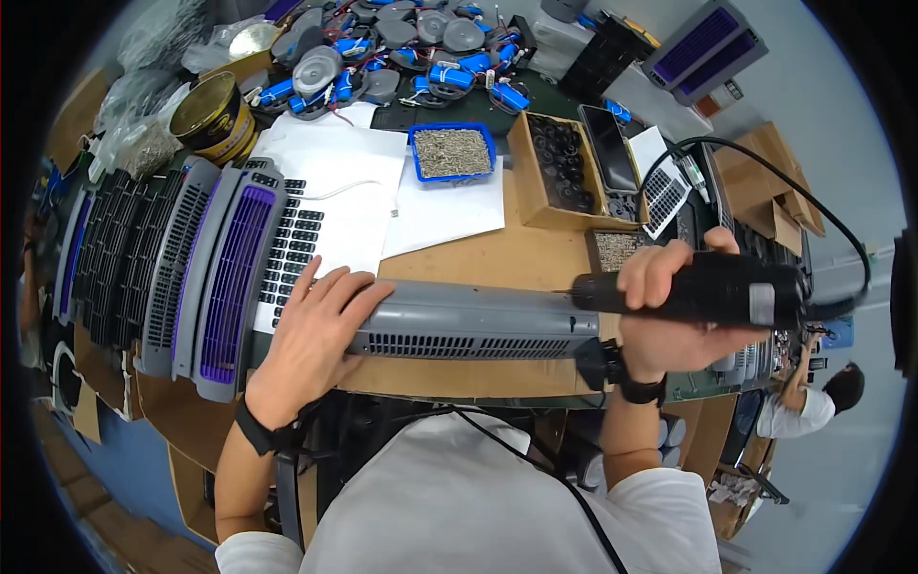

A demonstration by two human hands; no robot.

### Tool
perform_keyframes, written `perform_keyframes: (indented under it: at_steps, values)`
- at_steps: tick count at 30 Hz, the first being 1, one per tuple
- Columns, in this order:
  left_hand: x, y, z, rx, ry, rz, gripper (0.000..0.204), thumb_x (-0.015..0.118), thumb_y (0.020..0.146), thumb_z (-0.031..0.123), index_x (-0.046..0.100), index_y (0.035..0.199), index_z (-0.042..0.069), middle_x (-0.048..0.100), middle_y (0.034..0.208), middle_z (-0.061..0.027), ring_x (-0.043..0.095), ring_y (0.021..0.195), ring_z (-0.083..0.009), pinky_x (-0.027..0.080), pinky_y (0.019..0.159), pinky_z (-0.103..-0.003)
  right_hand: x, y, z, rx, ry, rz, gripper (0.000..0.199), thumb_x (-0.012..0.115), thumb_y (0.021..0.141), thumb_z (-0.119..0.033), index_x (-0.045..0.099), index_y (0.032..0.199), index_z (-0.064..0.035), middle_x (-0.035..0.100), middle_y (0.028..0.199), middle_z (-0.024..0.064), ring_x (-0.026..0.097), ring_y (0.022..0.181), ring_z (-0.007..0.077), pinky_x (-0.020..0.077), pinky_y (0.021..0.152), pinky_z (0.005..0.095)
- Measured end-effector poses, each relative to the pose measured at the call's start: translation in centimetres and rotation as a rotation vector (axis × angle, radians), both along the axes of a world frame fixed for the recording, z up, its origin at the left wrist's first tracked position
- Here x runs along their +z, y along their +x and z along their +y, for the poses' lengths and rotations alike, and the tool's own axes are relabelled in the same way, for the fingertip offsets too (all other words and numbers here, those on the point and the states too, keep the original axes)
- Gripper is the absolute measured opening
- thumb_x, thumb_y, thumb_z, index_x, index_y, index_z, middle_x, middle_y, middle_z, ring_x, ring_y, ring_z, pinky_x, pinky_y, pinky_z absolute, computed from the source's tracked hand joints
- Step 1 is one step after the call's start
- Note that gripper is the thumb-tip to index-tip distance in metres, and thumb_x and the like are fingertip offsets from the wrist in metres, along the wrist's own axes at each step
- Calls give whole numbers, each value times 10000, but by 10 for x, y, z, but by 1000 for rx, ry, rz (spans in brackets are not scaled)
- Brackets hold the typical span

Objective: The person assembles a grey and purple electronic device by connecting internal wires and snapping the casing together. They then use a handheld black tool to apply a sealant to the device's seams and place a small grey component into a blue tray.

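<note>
A long grey plastic housing [469,308] with rows of slots lies across the cardboard in front of me. My left hand [314,335] grips its left end, fingers over the top and thumb along the near side. In my closed right hand [660,320] is a black corded electric screwdriver [732,285], held level. Its thin bit points left, over the far edge of the housing's right end; whether the tip touches a screw cannot be made out. A dark fitting [598,362] sits at the housing's right end, by my wrist.
Finished-looking grey-and-purple slotted units [234,287] stand at left. Beyond the cardboard [507,244] are a blue tray [452,153] of small screws and a box [521,177] of black parts. Wired blue cylinders [449,77] pile up behind. Another person [813,407] is at far right.
</note>
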State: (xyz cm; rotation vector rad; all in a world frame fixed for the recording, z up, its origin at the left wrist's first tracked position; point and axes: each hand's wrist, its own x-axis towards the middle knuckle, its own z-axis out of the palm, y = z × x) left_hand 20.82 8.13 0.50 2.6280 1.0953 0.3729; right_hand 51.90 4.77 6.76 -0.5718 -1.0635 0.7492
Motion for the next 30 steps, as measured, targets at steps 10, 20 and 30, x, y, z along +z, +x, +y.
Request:
perform_keyframes:
  at_steps: [10,20,30]
  values:
    - [10,102,10,-297,-80,27,852,863,636,294,480,1360,62,494,1290,-210,521,1170,-385,368,1068,-499,-36,53,26,-54,-308,79,839,275,862,-844,460,1140,-74,488,618,86,444,508,172,405,517,300]
    - [1,123,25,-247,-321,252,870,878,589,304,501,1348,105,624,1057,-156,631,980,-359,484,884,-405,-46,51,7,284,-330,-86,876,480,693,-924,398,965,-95,469,543,62,444,443,159,372,420,281]
    - [-1,122,25,-249,-294,239,823,869,601,305,527,1321,103,628,1107,-148,639,963,-341,488,870,-396,-46,51,13,285,-411,-23,929,445,663,-959,422,963,-80,507,580,75,452,458,151,376,429,280]
